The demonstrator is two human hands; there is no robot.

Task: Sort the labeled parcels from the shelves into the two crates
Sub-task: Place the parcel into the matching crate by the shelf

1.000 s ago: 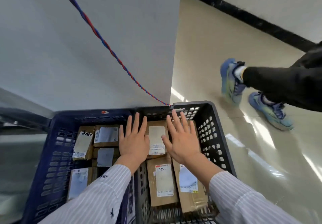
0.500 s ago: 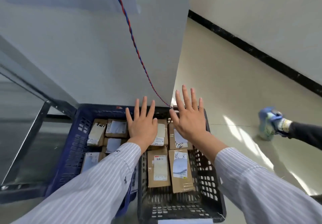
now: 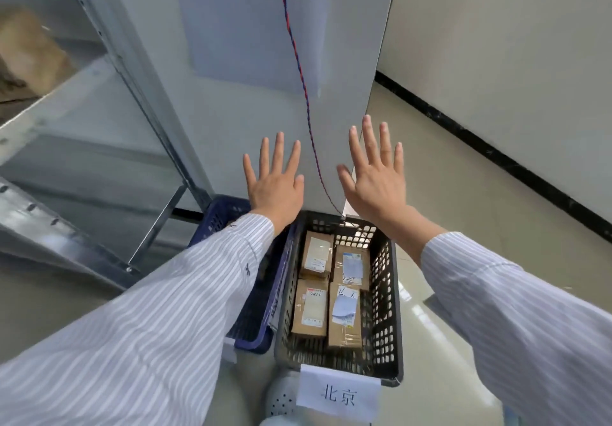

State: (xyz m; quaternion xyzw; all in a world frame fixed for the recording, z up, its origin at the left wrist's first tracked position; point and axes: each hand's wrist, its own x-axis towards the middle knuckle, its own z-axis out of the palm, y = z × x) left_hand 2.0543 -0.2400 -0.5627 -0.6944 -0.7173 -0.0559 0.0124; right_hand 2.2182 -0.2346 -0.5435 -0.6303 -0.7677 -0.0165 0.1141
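A black crate (image 3: pixel 385 296) stands on the floor below me with several brown labeled parcels (image 3: pixel 311 306) lying flat inside. A white paper sign (image 3: pixel 337 392) hangs on its near wall. A blue crate (image 3: pixel 228 213) sits touching its left side, mostly hidden by my left sleeve. My left hand (image 3: pixel 275 183) and my right hand (image 3: pixel 377 180) are raised flat above the crates' far ends, fingers spread, holding nothing. A blurred brown parcel (image 3: pixel 29 51) lies on a shelf at the upper left.
A grey metal shelf frame (image 3: pixel 99 120) stands at the left. A grey upright panel (image 3: pixel 258 77) rises behind the crates, and a red-blue twisted cord (image 3: pixel 298 67) runs down it. Glossy floor (image 3: pixel 463 193) and a white wall with black skirting are at the right.
Both hands have lifted from over the parcels to well above the crates. The view has tilted up and back, showing the shelf. The other person's shoes have left the view.
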